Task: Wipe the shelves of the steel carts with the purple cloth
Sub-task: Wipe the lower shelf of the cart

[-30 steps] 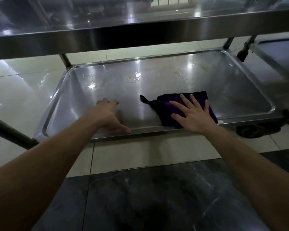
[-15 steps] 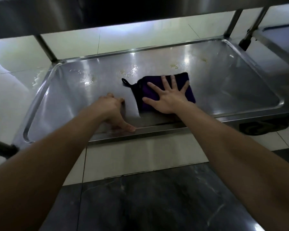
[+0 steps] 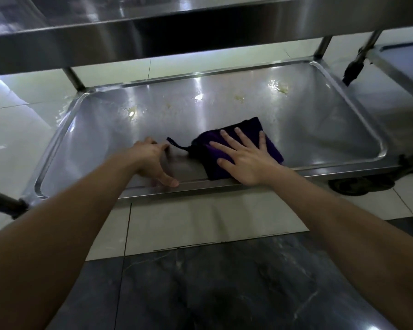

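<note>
The steel cart's lower shelf (image 3: 320, 129) is a shallow tray with a raised rim. Near its front edge lies the folded purple cloth (image 3: 270, 146), a dark loop sticking out on its left. My right hand (image 3: 243, 158) lies flat on the cloth with fingers spread, pressing it onto the steel. My left hand (image 3: 153, 160) rests beside it on the shelf's front rim, fingers bent, thumb on the rim, holding nothing. Yellowish spots and wet smears (image 3: 279, 88) dot the far half of the shelf.
The cart's upper shelf (image 3: 177, 32) hangs low overhead across the top of the view. Upright posts stand at the back corners. A second steel cart (image 3: 401, 65) stands to the right, with a black wheel (image 3: 360, 184) below. Pale and dark floor tiles lie in front.
My right hand slid the cloth away from me and to the left across the shelf, then back toward the front rim and to the right. My left hand stayed on the rim.
</note>
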A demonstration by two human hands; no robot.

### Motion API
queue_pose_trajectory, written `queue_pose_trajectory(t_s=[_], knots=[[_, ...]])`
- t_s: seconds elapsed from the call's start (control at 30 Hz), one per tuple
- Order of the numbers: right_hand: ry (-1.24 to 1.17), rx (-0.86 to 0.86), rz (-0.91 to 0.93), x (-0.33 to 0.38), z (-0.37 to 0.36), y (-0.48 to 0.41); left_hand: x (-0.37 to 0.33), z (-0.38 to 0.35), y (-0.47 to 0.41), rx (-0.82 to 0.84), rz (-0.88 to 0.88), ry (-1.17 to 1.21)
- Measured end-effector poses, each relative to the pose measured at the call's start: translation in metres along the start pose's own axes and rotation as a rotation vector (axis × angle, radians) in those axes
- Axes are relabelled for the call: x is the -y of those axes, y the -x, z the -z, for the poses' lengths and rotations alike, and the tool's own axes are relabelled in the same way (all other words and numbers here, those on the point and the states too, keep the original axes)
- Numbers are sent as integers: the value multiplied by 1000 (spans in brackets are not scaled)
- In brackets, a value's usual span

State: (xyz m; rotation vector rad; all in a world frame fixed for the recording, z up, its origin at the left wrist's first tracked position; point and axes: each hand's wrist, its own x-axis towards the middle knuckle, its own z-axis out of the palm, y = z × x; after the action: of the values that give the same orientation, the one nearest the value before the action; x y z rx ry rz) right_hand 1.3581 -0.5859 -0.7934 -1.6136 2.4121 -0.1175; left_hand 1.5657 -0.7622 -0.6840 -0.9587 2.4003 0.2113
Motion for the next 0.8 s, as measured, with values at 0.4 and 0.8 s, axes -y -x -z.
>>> queue_pose_trajectory(t_s=[0.4,0.8], knots=[[4,-61,-212,-46,-1,29,-97,17,-9,-83,-113,22],[-56,-74,-266,-142,15,69,-116,11,-30,-49,-44,8]])
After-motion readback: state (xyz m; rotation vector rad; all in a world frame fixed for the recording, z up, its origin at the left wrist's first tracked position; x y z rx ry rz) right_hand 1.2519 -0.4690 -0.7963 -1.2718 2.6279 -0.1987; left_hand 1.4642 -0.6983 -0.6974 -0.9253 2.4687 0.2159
